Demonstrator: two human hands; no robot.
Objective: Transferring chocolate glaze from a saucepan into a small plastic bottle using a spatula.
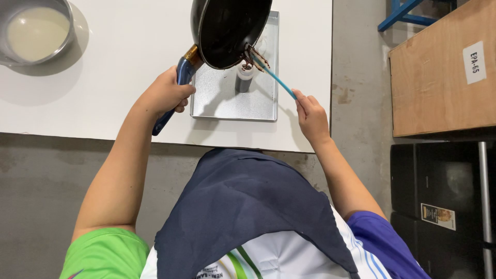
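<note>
Nearest the camera: a dark navy cloth (248, 206) draped over the person's chest, above a white shirt with green and purple sleeves.

Left hand (166, 94): forearm raised from the lower left, fingers wrapped tight around the blue handle of a black frying pan (227, 31). The pan is held clear of the tabletop (129, 77) and tilted steeply, its inside facing the camera and its lower rim over a small bottle (244, 77).

Right hand (310, 114): arm reaching up from the lower right, fingers pinched together on the near end of a thin teal spatula (274, 77). The spatula's far end lies against the pan's lower rim, where a dark brown sauce hangs in drips.

Pan: glossy black inside, brass-coloured collar where the handle joins.

Containers: the bottle stands upright in a shallow metal tray (258, 103), under the pan's rim; its contents cannot be told. The tray sits on the white tabletop near its right edge. At the far left a grey metal saucepan (36, 31) holds a pale cream liquid, well apart from the tray.

Right of the tabletop: bare concrete floor and a plywood crate (439, 82).
</note>
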